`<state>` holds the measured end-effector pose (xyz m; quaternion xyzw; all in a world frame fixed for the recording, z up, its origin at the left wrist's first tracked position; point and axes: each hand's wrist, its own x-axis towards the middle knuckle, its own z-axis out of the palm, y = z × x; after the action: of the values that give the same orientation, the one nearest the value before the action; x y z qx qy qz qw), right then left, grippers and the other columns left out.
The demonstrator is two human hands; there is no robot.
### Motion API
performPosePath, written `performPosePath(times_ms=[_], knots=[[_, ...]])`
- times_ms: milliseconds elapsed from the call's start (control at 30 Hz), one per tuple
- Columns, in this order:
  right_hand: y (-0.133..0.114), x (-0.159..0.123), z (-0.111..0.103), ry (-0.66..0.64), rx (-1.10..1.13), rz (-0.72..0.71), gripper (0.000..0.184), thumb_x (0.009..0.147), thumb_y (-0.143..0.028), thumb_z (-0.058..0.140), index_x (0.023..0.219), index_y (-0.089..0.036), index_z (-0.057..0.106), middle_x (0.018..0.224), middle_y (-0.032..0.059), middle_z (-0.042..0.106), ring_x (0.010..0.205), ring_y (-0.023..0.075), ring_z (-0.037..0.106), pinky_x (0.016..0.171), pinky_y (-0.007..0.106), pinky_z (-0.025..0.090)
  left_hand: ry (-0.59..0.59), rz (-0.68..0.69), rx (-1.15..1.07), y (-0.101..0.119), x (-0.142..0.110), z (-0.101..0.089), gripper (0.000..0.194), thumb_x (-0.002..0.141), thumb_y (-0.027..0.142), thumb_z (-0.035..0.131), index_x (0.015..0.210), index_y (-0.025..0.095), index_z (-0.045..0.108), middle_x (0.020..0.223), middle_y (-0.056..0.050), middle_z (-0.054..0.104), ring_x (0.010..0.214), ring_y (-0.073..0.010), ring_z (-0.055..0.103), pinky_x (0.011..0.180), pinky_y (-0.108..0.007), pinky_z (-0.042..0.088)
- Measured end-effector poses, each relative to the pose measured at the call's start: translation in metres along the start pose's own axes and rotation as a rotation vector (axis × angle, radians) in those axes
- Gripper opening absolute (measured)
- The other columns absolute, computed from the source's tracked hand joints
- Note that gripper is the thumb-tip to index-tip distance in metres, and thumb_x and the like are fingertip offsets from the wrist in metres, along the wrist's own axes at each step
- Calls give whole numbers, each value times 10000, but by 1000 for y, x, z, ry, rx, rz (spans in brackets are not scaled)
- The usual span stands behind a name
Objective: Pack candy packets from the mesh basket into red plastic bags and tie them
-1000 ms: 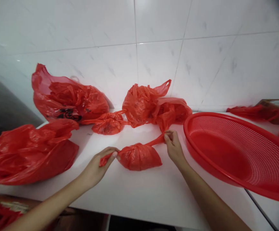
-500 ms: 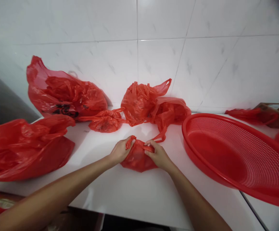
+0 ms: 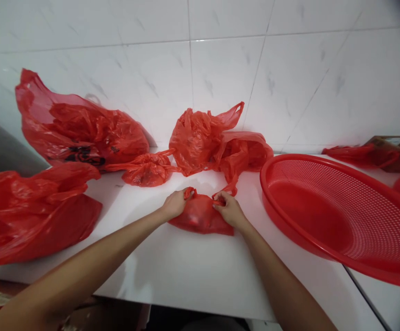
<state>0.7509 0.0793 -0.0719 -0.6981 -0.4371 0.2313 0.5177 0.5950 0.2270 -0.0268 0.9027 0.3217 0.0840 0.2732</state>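
Note:
A small red plastic bag (image 3: 200,215) with something inside lies on the white counter (image 3: 193,271). My left hand (image 3: 174,204) is closed on its left handle. My right hand (image 3: 230,210) is closed on its right handle. Both handles are held close together above the bundle.
Several more red plastic bags lie behind and to the left: a large one (image 3: 34,211), another against the tiled wall (image 3: 82,133), a small knotted one (image 3: 146,169) and a crumpled pair (image 3: 217,142). A big red perforated basket (image 3: 338,216) sits at the right.
My hands had the bag's handles stretched wide apart; they have brought them in together over the bundle. The view has shifted slightly.

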Motion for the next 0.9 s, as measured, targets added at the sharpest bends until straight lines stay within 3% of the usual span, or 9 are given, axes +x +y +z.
performPosePath(times_ms=[267,467,600,900], knots=[[-11,-7,2,133,-259,-39,49,774,-221,501,810,-231,470,908,-2,597,774,175,534,679,287,370,2,-22,93,-7,10,4,214,885,317,426,931,244,622,887,-39,718,776,-218,647,705,-301,450],[-4,-5,-6,103,-312,-81,86,745,-199,487,704,-216,413,795,-7,527,698,152,487,647,265,370,-2,-40,129,-14,3,3,396,942,463,309,1004,265,646,913,-41,720,805,-226,658,724,-314,470],[1,-3,-14,96,-315,-74,125,732,-182,469,680,-218,361,704,-25,484,651,139,460,593,242,355,-14,-39,186,-18,1,2,435,946,459,288,1111,273,645,1016,-54,717,896,-242,657,761,-326,475],[5,-6,-19,109,-447,9,84,718,-164,488,677,-212,433,648,-21,509,576,136,428,533,253,298,-59,-5,468,-13,4,4,417,850,210,392,1210,256,597,964,-107,726,848,-287,667,705,-352,453]])
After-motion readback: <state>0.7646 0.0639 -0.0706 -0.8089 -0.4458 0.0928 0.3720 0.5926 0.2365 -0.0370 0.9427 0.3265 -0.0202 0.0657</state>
